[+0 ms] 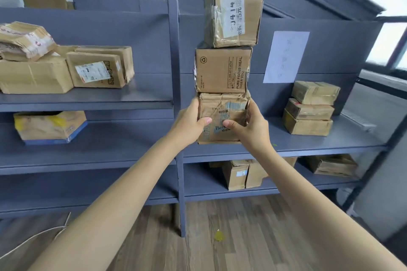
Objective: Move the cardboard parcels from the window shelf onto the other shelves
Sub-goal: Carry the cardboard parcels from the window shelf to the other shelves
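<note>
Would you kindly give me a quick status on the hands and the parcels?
Left hand and right hand gripping bottom parcel of a three-high stack. Top parcel sits skewed. Shelf post close on the left.

Three stacked parcels between hands
</note>
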### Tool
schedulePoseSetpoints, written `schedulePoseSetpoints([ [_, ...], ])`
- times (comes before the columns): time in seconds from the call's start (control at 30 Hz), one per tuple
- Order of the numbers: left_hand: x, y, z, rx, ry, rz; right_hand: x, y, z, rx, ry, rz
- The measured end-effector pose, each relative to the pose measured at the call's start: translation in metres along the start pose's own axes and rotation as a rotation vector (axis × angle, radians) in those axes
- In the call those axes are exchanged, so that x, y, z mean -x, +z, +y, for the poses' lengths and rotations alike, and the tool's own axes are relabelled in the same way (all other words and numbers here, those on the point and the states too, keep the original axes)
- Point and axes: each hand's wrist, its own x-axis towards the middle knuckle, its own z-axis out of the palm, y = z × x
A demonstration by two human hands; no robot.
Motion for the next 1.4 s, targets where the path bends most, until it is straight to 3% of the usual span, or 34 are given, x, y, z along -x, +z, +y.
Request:
schedulePoseSetpoints([
  [0.37, -0.109, 0.121, -0.041, 0.084, -0.024, -0.158, -0.055, -0.029, 0.118, 0.084, 0.168, 0.112],
  [0.73, -0.272, 0.237, -0.089, 0.124, -0.007, -0.309, -0.174, -0.045, 0.254, 0.141, 0.32, 0.197],
  [1.0, -0.334, 0.314, -0.103, 0.241, -0.053, -0.368, -0.218, -0.075, 0.34, 0.134, 0.391, 0.187],
  [1.4, -0.379, 0.472, -0.142, 0.274, -0.164, -0.224, -0.251, -0.127, 0.501, 0.128, 0.322, 0.068],
])
